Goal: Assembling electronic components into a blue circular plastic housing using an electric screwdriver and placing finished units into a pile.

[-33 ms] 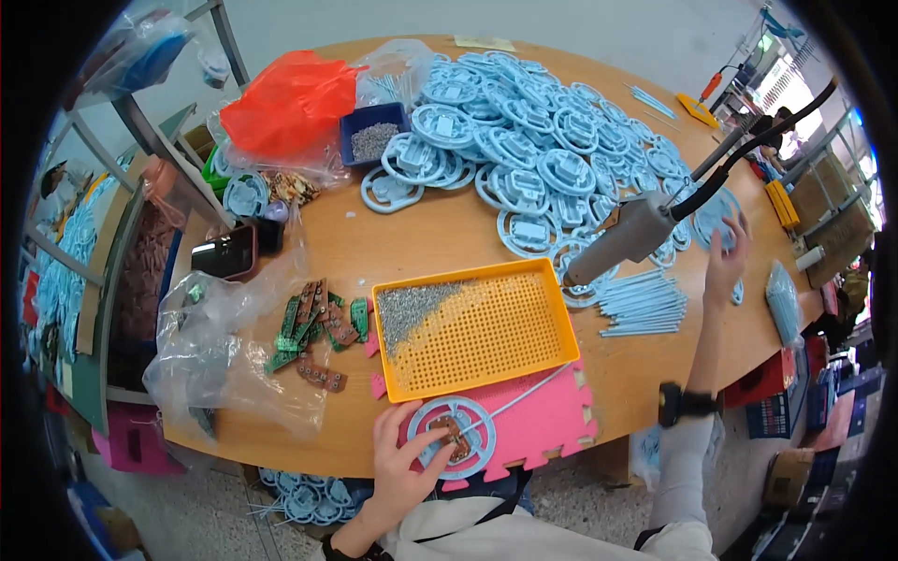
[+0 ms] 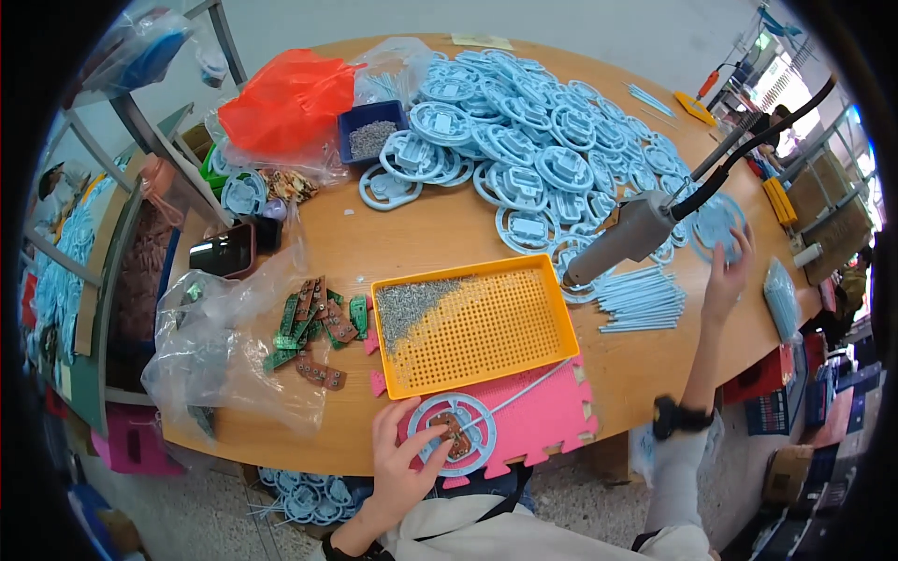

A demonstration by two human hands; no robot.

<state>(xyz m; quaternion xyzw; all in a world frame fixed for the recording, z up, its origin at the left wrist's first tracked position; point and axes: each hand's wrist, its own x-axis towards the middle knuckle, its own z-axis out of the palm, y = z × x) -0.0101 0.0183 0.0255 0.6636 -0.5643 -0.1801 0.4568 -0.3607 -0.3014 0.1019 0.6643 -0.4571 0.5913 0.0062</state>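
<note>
At the near table edge, my left hand (image 2: 404,458) has its thumb and fingers closed on a light-blue round plastic frame (image 2: 485,455). Its fingertips press a brown circuit board (image 2: 457,441) inside the frame. A thin pale rod (image 2: 526,388) reaches from the frame toward the upper right, over a pink foam mat (image 2: 552,421). Far to the right, my right hand (image 2: 730,276) reaches out, thumb and fingers closed at the near rim of a light-blue plastic disc (image 2: 716,222). Just beyond the frame, a yellow perforated tray (image 2: 477,390) holds small metal pieces (image 2: 412,309).
Many light-blue round parts (image 2: 514,145) are heaped at the back. Rods (image 2: 641,301) lie right of the tray, under a grey cylindrical tool (image 2: 622,243) on a black cable. Brown and green circuit boards (image 2: 313,323), a plastic bag (image 2: 224,346) and a phone (image 2: 223,252) are left.
My right hand has drawn slightly nearer, and the disc at its fingers shows a little lower. The left hand and round frame have barely moved.
</note>
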